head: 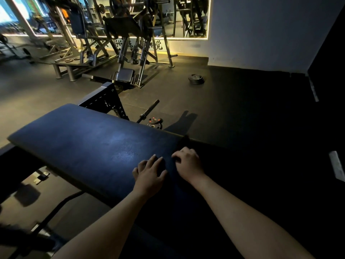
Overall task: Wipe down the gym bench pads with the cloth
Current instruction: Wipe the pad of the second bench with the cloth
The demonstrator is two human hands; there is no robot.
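Dark-blue padding: the bench pad lies under both hands and stretches away to their left; a pale sheen shows just left of the left hand.
Left hand: released, palm down, fingers spread and resting flat on the pad; it holds nothing.
Right hand: just beside the left hand, apart from it, knuckles raised, fingers bent with the tips down on the pad's shadowed end; whether it grasps anything cannot be told.
Cloth: not made out with certainty; a dark shape sits at the pad's far edge, just beyond the right hand's fingers.
Barbell: on the floor beyond the hands, with small plates beside it.
Stacked plates: farther off, beyond the right hand.
Machines: far beyond the left hand, before a lit mirror.
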